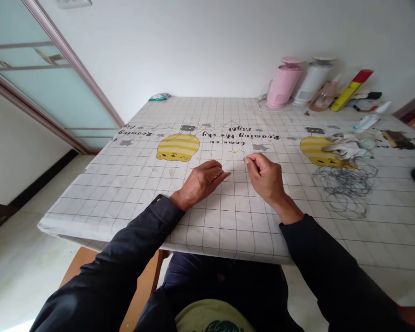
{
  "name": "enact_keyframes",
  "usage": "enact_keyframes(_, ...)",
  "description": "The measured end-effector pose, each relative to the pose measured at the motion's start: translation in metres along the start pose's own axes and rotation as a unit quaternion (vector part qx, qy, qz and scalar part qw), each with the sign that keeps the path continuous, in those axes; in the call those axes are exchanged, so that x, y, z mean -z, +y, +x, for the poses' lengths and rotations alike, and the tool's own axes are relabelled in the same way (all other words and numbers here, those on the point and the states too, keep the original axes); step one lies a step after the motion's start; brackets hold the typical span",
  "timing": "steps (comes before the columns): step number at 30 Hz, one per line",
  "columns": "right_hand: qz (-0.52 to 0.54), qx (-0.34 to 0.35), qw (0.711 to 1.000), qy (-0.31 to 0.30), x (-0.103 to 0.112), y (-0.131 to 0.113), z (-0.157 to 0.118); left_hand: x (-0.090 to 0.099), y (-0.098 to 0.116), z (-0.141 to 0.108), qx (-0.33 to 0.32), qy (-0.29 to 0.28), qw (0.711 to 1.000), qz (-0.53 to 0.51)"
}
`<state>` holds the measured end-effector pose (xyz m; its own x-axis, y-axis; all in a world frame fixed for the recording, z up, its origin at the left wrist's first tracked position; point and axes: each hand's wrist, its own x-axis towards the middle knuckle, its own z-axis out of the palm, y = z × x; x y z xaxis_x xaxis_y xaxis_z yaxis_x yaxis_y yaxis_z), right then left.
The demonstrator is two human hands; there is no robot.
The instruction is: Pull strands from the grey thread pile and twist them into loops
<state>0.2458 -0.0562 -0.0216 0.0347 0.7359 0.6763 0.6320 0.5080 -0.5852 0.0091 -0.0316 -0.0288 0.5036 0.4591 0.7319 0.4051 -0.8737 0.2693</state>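
Observation:
Over the middle of the checked tablecloth [138, 198], my left hand [203, 183] is closed, thumb and fingers together, with a faint thin strand by its fingertips. My right hand [265, 179], a little to the right and apart from it, pinches a thin wire [242, 152] between thumb and forefinger. A loose tangle of dark thin wire [346, 189] lies on the cloth to the right. Behind the tangle sits a crumpled whitish cloth [349, 146]. What my left fingers hold is too small to make out.
Along the wall stand a pink cylinder [285, 83], a white cylinder [313, 80], a spray bottle [325, 94] and a yellow and red box [352, 90]. A clear small bottle [372, 117] lies at the right. A green packet [159, 97] rests at the far left corner.

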Motion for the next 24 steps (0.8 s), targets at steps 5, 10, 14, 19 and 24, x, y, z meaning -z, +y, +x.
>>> enact_keyframes(5,-0.005,0.000,1.000,-0.007,0.000,0.001,0.000,-0.007,0.002,-0.004,0.043,0.010,0.999,-0.031)
enact_keyframes(10,-0.023,0.007,1.000,-0.020,-0.001,0.004,-0.001,-0.004,-0.003,-0.004,0.073,0.033,0.993,-0.091)
enact_keyframes(14,-0.027,0.014,0.999,-0.023,-0.001,0.004,-0.002,0.002,-0.001,0.005,0.081,0.071,0.990,-0.094)
enact_keyframes(19,-0.028,0.014,0.999,-0.044,-0.003,0.004,-0.004,-0.004,-0.002,0.023,0.234,0.030,0.952,-0.192)
enact_keyframes(24,-0.029,0.025,0.998,-0.041,-0.002,0.004,-0.005,-0.010,-0.004,0.030,0.342,-0.032,0.887,-0.308)
